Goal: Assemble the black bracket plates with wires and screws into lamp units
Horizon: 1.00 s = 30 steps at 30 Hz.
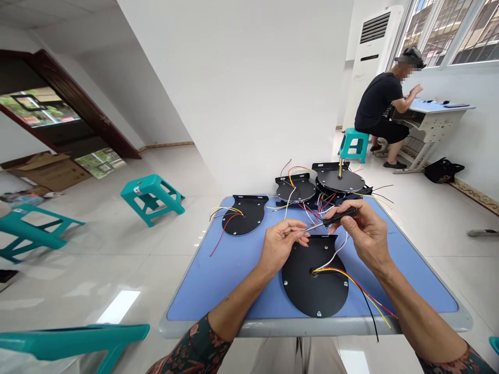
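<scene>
A round black plate with a bracket tab lies on the blue table close to me, with red, yellow, black and white wires coming out of its centre hole. My left hand pinches the end of the white wire above the plate. My right hand is closed on a black-handled tool whose metal tip points left at that wire end. Another black plate with wires lies at the far left of the table. A stack of similar plates sits at the far edge.
Teal plastic stools stand on the tiled floor to the left, one right by my left elbow. A cardboard box lies near the door. At the back right a person in black sits at a white desk.
</scene>
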Each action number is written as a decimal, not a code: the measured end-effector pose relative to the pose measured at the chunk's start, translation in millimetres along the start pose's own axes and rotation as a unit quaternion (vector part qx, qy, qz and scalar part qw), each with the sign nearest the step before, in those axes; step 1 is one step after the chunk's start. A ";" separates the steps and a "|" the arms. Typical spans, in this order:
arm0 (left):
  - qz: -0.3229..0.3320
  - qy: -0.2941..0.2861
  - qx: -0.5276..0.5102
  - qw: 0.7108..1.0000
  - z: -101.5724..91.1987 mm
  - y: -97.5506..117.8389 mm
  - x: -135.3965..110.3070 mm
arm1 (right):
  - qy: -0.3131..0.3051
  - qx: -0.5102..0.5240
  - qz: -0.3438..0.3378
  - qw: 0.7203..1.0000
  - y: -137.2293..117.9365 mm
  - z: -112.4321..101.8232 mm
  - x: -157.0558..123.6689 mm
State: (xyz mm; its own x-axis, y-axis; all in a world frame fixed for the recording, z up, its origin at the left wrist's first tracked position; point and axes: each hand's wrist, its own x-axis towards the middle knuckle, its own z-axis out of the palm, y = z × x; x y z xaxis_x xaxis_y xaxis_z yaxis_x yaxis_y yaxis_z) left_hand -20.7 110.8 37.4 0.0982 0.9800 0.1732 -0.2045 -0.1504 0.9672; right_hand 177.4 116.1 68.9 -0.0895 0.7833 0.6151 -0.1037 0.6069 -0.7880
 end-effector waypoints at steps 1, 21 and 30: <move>0.003 -0.003 0.012 1.000 -0.5 -0.6 0.2 | -0.002 -0.001 0.000 1.000 -0.7 0.5 0.3; 0.200 -0.181 0.439 0.857 -35.4 2.1 2.2 | -0.055 -0.055 -0.011 0.997 12.7 8.4 -6.3; 0.189 -0.173 0.485 0.836 -33.0 4.3 2.7 | -0.063 -0.068 -0.023 0.995 15.6 10.6 -8.5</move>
State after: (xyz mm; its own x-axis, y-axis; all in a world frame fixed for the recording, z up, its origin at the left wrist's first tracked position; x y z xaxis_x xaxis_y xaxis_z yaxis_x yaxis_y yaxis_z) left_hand -53.5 117.1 35.9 0.5148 0.7676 0.3818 0.5846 -0.6400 0.4986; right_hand 166.0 117.5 51.7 -0.2118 0.7361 0.6428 0.0237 0.6614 -0.7496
